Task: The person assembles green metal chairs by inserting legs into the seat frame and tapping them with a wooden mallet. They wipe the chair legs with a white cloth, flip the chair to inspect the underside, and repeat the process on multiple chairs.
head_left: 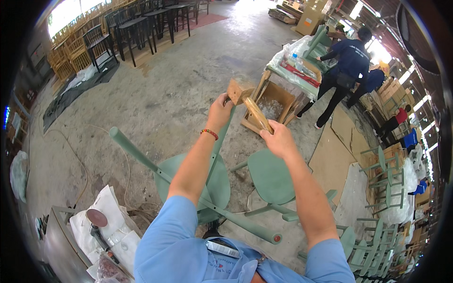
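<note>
A wooden mallet (pixel 257 114) is in my right hand (pixel 280 139), its fingers wrapped round the handle. Its block-shaped head is right at the tip of a green chair leg (pixel 218 150). My left hand (pixel 220 112) closes on that tip, just below the mallet head; a small dark bit shows at the fingertips, too small to name. The leg belongs to an upturned green chair (pixel 169 166) in front of me, with its legs pointing outward. Another leg end (pixel 276 238), near my body, carries a round reddish disc.
A second green chair (pixel 270 177) stands to the right. Beyond it are a wooden crate (pixel 281 96) and a plastic-covered worktable (pixel 309 86), where a person in dark clothes works. A sander (pixel 98 221) lies on white wrapping at lower left. A hose (pixel 86 172) crosses the floor.
</note>
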Motion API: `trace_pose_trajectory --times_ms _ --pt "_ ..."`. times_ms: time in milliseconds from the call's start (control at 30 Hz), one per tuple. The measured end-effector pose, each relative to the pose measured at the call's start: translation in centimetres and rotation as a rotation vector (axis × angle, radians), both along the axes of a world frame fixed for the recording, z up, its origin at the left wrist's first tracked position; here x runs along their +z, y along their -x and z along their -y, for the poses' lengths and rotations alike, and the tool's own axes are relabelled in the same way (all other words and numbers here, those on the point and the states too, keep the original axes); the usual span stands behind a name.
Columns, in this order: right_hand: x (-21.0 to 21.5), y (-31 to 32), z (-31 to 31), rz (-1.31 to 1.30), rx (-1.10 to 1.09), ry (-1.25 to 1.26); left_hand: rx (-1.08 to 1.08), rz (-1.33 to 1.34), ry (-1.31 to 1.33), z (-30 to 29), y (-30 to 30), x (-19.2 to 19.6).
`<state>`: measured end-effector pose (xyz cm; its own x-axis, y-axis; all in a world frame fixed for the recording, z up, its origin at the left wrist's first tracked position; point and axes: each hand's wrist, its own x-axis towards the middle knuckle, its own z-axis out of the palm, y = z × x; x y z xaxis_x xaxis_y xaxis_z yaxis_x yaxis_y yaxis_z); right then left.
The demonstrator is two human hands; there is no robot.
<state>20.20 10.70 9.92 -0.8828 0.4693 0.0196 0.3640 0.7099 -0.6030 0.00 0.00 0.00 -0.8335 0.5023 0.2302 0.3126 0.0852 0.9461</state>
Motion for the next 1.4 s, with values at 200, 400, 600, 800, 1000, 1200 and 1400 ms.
trace_pose_trajectory --times_ms 200,400,600,800,1000,1200,1400 --pt "1.6 0.7 0.6 0.064 0.009 -0.002 0.084 -0.004 -0.173 -0.7 -0.2 -0.6" --pt "2.2 0.5 0.3 0.128 -0.022 0.011 0.072 0.052 -0.159 -1.2 -1.3 0.0" --pt "2.5 1.1 0.7 0.12 -0.009 0.069 0.045 0.112 -0.286 -0.8 -0.4 -0.7" --pt "2.6 0.9 -0.4 0.048 -0.056 0.505 0.011 0.151 -0.306 -0.8 -0.5 -0.5" --pt "3.6 -0.9 -1.8 -0.117 -0.122 0.633 -0.204 0.431 -0.324 0.7 0.6 0.5" --pt "2.7 -2.4 -2.1 -0.055 -0.123 0.593 -0.332 0.471 -0.27 1.4 1.9 1.3" --pt "2.4 -3.0 -1.8 -0.038 -0.057 0.544 -0.32 0.465 -0.245 0.7 1.7 1.6"
